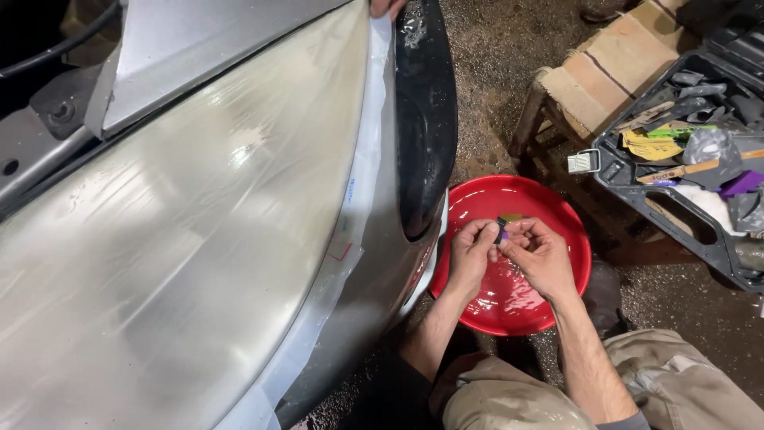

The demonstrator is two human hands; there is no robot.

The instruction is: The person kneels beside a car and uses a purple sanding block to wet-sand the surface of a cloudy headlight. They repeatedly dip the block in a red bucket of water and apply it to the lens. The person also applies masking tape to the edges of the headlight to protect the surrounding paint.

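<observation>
A hazy car headlight (183, 231), edged with pale masking tape (350, 215), fills the left. At right an open black toolbox (637, 179) holds a jumble of small tools and packets. Between them a red basin (549, 227) of water sits on the wet ground. Over it, the left hand (471, 253) and right hand (539, 255) together pinch a small dark piece (500, 230), fingers closed on it.

bright light from above glares off the hazy headlight lens (183, 231) and wet red basin (557, 231); the upper-left corner is dark; focus is sharp.
</observation>
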